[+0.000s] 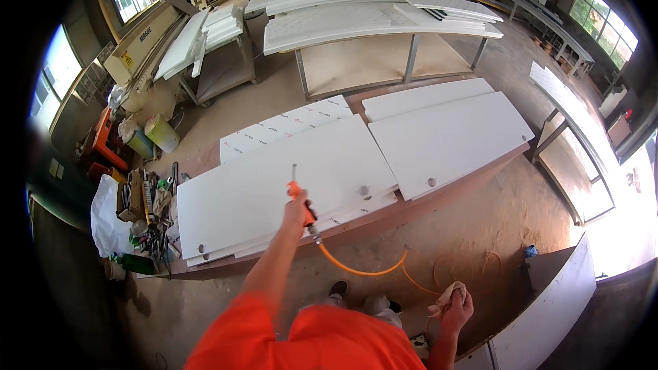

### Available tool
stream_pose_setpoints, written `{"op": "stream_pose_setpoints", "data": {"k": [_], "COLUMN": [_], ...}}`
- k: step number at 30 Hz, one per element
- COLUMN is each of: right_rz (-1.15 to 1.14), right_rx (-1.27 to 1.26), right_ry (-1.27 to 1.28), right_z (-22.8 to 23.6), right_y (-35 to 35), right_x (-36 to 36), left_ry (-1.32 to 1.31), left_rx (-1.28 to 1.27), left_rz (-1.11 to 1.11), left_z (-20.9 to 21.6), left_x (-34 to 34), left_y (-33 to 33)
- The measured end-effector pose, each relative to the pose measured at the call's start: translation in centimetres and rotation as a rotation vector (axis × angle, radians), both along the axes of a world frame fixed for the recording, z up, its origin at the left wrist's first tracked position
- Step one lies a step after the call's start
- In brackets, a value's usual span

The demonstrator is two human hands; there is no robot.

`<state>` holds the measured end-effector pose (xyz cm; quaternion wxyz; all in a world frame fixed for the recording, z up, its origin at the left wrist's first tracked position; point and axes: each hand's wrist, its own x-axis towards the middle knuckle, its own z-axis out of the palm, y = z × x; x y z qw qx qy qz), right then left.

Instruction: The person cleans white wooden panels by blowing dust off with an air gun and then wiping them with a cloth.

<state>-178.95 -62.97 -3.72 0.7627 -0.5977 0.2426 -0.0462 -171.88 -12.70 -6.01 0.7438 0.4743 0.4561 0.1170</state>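
Left fingers point(297, 205) wrap closed round an orange air blow gun point(294, 190), a white panel point(240, 195) beneath and beyond them. Right of them, the orange hose point(362, 273), pulled taut, could snag on the bench point(473, 178); right fingers point(458, 290) clench a beige rag point(443, 297).

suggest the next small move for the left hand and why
I'd probably sweep the orange air gun across the large white panel: the left hand grips it with the nozzle over that panel, the orange hose is attached and curves loosely, and the right hand holds a pale rag clear of the surface.
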Motion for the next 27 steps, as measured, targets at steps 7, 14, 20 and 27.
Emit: {"op": "stream_pose_setpoints", "data": {"k": [7,14,20,27], "right_rz": [-0.028,0.413,0.387,-0.075], "right_rx": [0.078,0.022,-0.420,-0.087], "right_ry": [0.158,0.194,-0.130,0.151], "right_z": [-5.8,5.7,9.2,8.4], "right_y": [1.5,10.8,8.7,-14.5], "right_x": [-5.2,-2.3,-1.5,-4.4], "left_ry": [0.247,0.032,-0.656,-0.712], "left_rx": [0.082,0.278,0.205,0.466], "left_rz": [-0.082,-1.047,-0.675,-1.451], "left_z": [0.6,7.4,9.7,9.1], "left_x": [-21.7,-4.2,2.7,1.0], "left_y": [12.5,-7.2,-30.9,-44.1]}}
